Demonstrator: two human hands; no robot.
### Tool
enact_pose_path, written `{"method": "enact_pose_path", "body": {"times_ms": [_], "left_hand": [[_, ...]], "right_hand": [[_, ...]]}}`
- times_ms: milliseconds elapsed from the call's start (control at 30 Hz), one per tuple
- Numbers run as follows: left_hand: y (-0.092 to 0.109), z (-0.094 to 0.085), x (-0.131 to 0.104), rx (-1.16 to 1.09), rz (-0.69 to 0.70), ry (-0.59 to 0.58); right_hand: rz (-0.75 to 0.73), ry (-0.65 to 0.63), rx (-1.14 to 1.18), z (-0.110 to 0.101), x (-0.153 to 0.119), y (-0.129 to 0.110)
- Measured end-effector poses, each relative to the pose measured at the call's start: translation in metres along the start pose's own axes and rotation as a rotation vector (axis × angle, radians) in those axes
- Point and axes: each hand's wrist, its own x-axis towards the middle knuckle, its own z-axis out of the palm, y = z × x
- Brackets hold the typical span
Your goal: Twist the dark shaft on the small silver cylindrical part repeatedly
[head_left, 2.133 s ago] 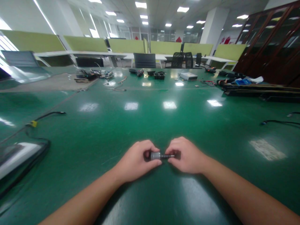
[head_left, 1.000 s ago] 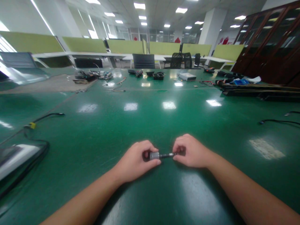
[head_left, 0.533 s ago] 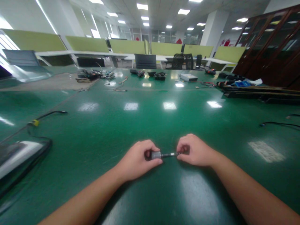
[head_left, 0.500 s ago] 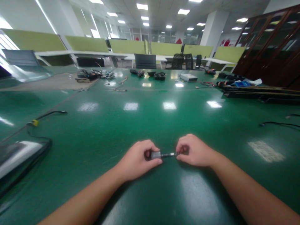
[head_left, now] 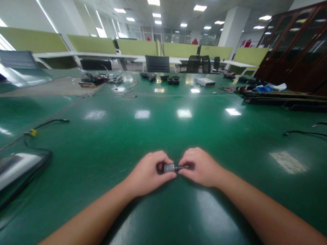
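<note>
My left hand (head_left: 150, 173) is closed round a small grey cylindrical tool (head_left: 169, 168) with a thin dark shaft. Its thumb and index finger lie along the tool's grey body, and the rear end is hidden in the palm. The shaft (head_left: 181, 167) points right, into the curled fingers of my right hand (head_left: 200, 166). Thumb and fingertips of that hand close about the shaft, whose far end is partly hidden there. Whether a separate small piece sits in the right fingers cannot be made out. Both hands are low over the green tabletop (head_left: 163, 132).
At left lie a silver-and-black device (head_left: 20, 166) and a black cable (head_left: 52, 121) with a yellow tag. Another black cable (head_left: 304, 132) is at right. Along the back are electronic parts (head_left: 102, 78), a grey box (head_left: 205, 82) and a stack of dark strips (head_left: 281, 98).
My right hand has moved left along the shaft, closer to the left hand, and now covers more of the shaft. The left hand has barely moved. The view has shifted slightly.
</note>
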Motion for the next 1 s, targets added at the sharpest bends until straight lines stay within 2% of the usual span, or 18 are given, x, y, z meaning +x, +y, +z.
{"method": "enact_pose_path", "body": {"times_ms": [200,433,733,1000], "left_hand": [[0.0015,-0.0005,-0.0004,0.023,-0.010,-0.009],[0.0006,0.0000,-0.0002,0.022,-0.026,-0.016],[0.0001,0.0004,-0.0006,0.023,-0.017,-0.025],[0.0028,0.0003,-0.0009,0.043,-0.064,-0.031]], "right_hand": [[-0.033,-0.010,0.046,0.0082,0.0004,-0.0076],[0.060,0.043,0.052,0.0078,-0.0008,-0.0056],[-0.013,0.015,0.075,0.0090,-0.0005,-0.0068],[-0.012,-0.005,0.061,0.0092,-0.0016,-0.0063]]}}
